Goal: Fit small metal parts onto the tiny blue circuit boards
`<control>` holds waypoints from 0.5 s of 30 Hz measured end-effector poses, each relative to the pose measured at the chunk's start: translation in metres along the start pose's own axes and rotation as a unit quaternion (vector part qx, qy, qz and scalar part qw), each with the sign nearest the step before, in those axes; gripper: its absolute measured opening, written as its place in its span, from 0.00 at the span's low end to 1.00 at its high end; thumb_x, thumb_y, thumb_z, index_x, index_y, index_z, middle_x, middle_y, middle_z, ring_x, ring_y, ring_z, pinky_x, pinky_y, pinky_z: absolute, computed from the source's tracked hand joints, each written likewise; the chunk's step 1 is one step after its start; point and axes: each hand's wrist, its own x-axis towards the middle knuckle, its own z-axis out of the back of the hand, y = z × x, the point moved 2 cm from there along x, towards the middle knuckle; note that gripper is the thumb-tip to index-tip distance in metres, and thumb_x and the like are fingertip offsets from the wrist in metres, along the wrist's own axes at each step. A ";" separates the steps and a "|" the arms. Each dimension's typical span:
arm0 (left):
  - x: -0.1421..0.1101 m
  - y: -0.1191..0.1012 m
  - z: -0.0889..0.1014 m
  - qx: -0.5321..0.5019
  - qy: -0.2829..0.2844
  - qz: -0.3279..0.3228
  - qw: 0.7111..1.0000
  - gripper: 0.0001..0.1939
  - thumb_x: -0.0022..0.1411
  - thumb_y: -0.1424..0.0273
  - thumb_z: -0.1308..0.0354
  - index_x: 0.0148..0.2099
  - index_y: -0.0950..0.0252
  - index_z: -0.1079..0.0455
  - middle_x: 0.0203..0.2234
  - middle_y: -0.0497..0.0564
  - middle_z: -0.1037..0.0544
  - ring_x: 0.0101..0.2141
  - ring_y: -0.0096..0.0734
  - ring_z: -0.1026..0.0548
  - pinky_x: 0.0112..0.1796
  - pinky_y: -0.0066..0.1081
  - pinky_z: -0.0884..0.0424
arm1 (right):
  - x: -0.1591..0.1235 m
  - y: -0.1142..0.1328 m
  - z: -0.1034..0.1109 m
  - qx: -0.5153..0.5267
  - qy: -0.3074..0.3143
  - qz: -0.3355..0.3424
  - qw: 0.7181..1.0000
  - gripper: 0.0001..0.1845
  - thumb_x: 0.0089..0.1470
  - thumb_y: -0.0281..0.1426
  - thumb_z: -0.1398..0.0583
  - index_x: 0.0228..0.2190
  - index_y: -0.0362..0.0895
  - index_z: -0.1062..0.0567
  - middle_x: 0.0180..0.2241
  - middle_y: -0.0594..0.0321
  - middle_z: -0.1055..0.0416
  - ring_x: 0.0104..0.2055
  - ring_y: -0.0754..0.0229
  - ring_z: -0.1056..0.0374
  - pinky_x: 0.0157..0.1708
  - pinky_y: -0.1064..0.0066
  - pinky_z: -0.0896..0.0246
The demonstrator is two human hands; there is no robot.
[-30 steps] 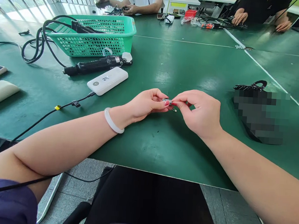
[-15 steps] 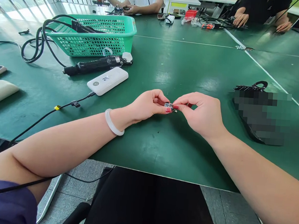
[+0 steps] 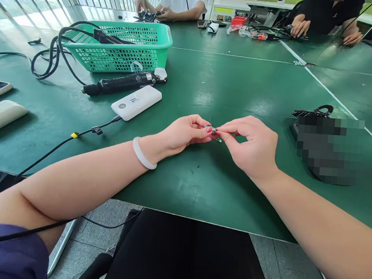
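Note:
Between my two hands, above the green table, is a small silvery metal piece (image 3: 213,131), mostly covered by fingers. My left hand (image 3: 184,133) pinches it between thumb and fingers, with a thin metal end sticking out below the fingertips. From the other side, my right hand (image 3: 254,140) is closed in a pinch at the piece's right edge, thumb and index fingertips meeting there. What kind of piece it is cannot be made out.
A white power bank (image 3: 136,103) with a black cable lies left of my hands. Behind it are a black electric screwdriver (image 3: 123,83) and a green basket (image 3: 121,56). A black clip-topped object (image 3: 319,144), partly blurred, lies right. People sit across the table (image 3: 241,84).
My left thumb has shifted up over the metal piece, which shows less now. Both hands stay close together. Across the table, a person's hand has moved inward.

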 end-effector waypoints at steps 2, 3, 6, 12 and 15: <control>0.000 -0.001 0.000 -0.003 -0.001 -0.002 1.000 0.07 0.54 0.79 0.39 0.33 0.69 0.36 0.25 0.47 0.24 0.28 0.21 0.24 0.44 0.33 0.31 | 0.000 -0.001 -0.001 0.024 0.002 -0.028 0.999 0.05 0.50 0.30 0.38 0.25 0.49 0.23 0.28 0.64 0.24 0.31 0.59 0.30 0.31 0.65 0.34; 0.000 -0.001 0.000 -0.003 0.000 -0.004 1.000 0.08 0.54 0.79 0.39 0.32 0.69 0.36 0.25 0.47 0.24 0.29 0.21 0.24 0.45 0.33 0.31 | 0.001 -0.002 -0.002 0.040 0.008 -0.049 0.998 0.05 0.50 0.31 0.38 0.25 0.49 0.23 0.27 0.65 0.24 0.30 0.59 0.30 0.30 0.65 0.34; 0.001 0.000 0.001 0.002 0.007 -0.010 1.000 0.09 0.53 0.79 0.38 0.32 0.69 0.37 0.25 0.47 0.24 0.29 0.23 0.24 0.44 0.34 0.30 | 0.001 -0.003 -0.003 0.073 0.029 -0.084 0.993 0.06 0.51 0.31 0.39 0.24 0.48 0.23 0.26 0.65 0.25 0.28 0.60 0.30 0.27 0.67 0.35; 0.004 0.001 0.004 0.011 0.008 -0.011 1.000 0.10 0.51 0.81 0.37 0.32 0.69 0.37 0.23 0.45 0.25 0.27 0.20 0.25 0.42 0.33 0.30 | 0.001 0.000 -0.002 0.043 0.028 -0.035 0.998 0.05 0.51 0.30 0.39 0.25 0.48 0.23 0.29 0.63 0.24 0.31 0.59 0.30 0.30 0.66 0.34; 0.004 0.000 0.004 0.008 0.017 -0.010 1.000 0.11 0.50 0.83 0.37 0.33 0.69 0.37 0.23 0.45 0.25 0.28 0.21 0.24 0.43 0.32 0.29 | 0.000 -0.002 -0.003 0.025 0.025 -0.023 0.999 0.05 0.51 0.30 0.38 0.26 0.49 0.22 0.30 0.63 0.24 0.33 0.58 0.29 0.32 0.65 0.33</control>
